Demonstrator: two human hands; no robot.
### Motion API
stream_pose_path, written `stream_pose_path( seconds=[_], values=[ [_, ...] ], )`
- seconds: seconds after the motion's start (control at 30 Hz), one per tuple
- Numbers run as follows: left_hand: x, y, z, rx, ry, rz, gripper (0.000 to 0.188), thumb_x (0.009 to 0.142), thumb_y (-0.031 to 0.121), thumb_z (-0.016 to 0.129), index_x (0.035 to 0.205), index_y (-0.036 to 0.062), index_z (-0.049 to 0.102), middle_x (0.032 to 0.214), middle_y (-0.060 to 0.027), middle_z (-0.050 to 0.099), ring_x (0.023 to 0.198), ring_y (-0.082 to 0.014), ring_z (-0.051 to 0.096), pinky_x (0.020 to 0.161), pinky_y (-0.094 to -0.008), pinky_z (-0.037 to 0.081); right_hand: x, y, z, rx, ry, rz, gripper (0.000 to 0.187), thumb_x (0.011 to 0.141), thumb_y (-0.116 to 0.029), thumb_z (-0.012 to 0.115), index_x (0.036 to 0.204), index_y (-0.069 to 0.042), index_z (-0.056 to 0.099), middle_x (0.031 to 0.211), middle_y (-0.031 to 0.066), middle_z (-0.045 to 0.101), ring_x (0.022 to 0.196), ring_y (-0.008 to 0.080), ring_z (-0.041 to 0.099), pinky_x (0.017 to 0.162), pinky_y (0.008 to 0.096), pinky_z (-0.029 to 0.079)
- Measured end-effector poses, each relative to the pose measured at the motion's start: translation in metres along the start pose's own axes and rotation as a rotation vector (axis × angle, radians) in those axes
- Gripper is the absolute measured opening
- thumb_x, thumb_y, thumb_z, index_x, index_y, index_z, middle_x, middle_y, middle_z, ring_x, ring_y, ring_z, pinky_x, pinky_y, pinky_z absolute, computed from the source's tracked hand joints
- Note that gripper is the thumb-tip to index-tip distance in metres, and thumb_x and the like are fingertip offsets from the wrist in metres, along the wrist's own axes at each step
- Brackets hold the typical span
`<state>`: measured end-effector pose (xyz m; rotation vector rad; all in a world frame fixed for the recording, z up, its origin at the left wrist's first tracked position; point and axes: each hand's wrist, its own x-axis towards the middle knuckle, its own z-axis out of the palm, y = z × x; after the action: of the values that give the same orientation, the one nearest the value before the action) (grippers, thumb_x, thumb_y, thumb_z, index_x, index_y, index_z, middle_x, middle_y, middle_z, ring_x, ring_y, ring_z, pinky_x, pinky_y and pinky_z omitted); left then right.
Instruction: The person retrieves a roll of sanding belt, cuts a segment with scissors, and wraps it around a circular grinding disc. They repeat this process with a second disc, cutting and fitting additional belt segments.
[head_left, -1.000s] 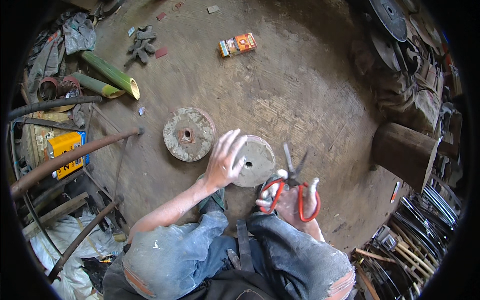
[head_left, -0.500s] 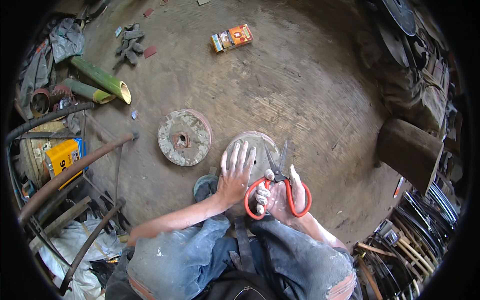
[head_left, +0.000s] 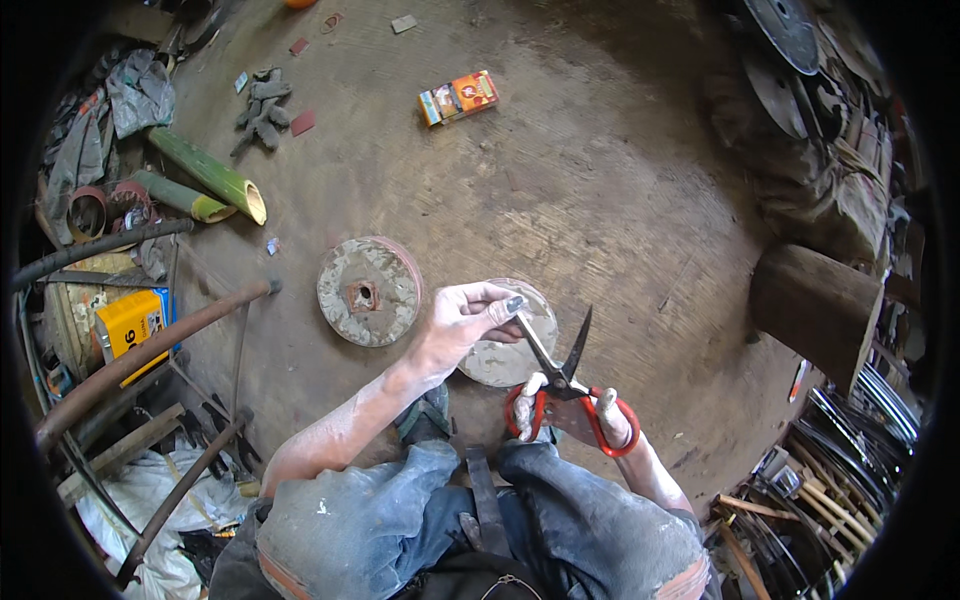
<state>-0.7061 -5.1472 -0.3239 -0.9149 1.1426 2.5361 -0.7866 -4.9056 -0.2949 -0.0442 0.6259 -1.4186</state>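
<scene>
My right hand (head_left: 570, 410) grips a pair of scissors (head_left: 566, 385) by the red handles, thumb and fingers through the loops. The dark blades point away from me and stand spread apart. My left hand (head_left: 478, 318) is closed in a pinch at the tip of the left blade, thumb on it. Under the hands lies a round grey disc (head_left: 500, 362), partly covered by my left hand and the blade. To its left rests a second thick disc (head_left: 368, 300), blotchy grey with a square reddish plate and a hole in the middle. White dust coats both hands.
An orange box (head_left: 458, 97) lies on the floor ahead, a grey glove (head_left: 264, 110) farther left. Cut green bamboo (head_left: 210, 175) and a bent rusty metal frame (head_left: 150, 350) stand at left. A curved metal sheet (head_left: 815, 305) and several long-handled tools (head_left: 820, 515) crowd the right.
My left hand has lifted off the grey disc and now pinches a blade tip. The scissors have moved slightly right and nearer me, their blades spread wider.
</scene>
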Motion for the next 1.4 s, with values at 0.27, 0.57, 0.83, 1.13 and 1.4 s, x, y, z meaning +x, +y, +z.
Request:
stream_pose_path(
  seconds=[0.27, 0.57, 0.83, 1.13, 1.4],
  values=[
    [0.001, 0.027, -0.003, -0.046, 0.168, -0.121, 0.017, 0.096, 0.015, 0.064, 0.097, -0.0026, 0.065, 0.086, -0.0112, 0.07, 0.076, -0.0176, 0.072, 0.071, -0.0289, 0.062, -0.007, 0.004, 0.01, -0.112, 0.014, 0.011, 0.093, 0.088, -0.081, 0.035, 0.138, -0.003, 0.04, 0.117, 0.0125, 0.055, 0.104, 0.0217, 0.057, 0.089, 0.0351, 0.046],
    [-0.015, -0.07, -0.011, 2.147, 0.03, 0.653, 0.077, 0.089, 0.029, 0.056, 0.151, -0.0073, 0.027, 0.158, -0.0262, 0.025, 0.149, -0.0364, 0.022, 0.123, -0.0437, 0.018, 0.036, 0.005, 0.029, 0.654, 0.427, -0.028, 0.051, 0.099, -0.057, 0.036, 0.108, -0.009, 0.051, 0.099, 0.0229, 0.066, 0.092, 0.0384, 0.067, 0.083, 0.0532, 0.057],
    [-0.002, -0.137, -0.043, 2.081, -0.205, 0.695, 0.071, 0.089, 0.027, 0.043, 0.152, -0.0011, 0.028, 0.162, -0.019, 0.018, 0.151, -0.0316, 0.015, 0.125, -0.0438, 0.013, 0.077, -0.018, 0.054, 0.427, 0.626, 0.229, 0.055, 0.099, -0.051, 0.036, 0.117, -0.003, 0.055, 0.108, 0.0207, 0.068, 0.096, 0.0379, 0.068, 0.088, 0.0527, 0.055],
    [-0.006, -0.146, -0.038, 0.422, -0.2, 0.181, 0.034, 0.102, 0.042, 0.051, 0.12, 0.0142, 0.059, 0.101, -0.0094, 0.067, 0.082, -0.0204, 0.069, 0.072, -0.0366, 0.059, 0.089, -0.025, 0.046, 0.512, 0.591, 0.277, 0.06, 0.098, -0.051, 0.036, 0.122, 0.001, 0.055, 0.114, 0.0224, 0.067, 0.102, 0.0371, 0.067, 0.09, 0.0505, 0.055],
    [-0.005, -0.142, -0.034, 0.602, -0.228, 0.179, 0.049, 0.096, 0.039, 0.048, 0.134, 0.0087, 0.054, 0.137, -0.0151, 0.051, 0.13, -0.0285, 0.046, 0.113, -0.048, 0.033, 0.09, -0.026, 0.043, 0.482, 0.669, 0.256, 0.052, 0.098, -0.049, 0.039, 0.112, -0.002, 0.057, 0.103, 0.0214, 0.068, 0.091, 0.0345, 0.069, 0.081, 0.0474, 0.058]
  ],
)
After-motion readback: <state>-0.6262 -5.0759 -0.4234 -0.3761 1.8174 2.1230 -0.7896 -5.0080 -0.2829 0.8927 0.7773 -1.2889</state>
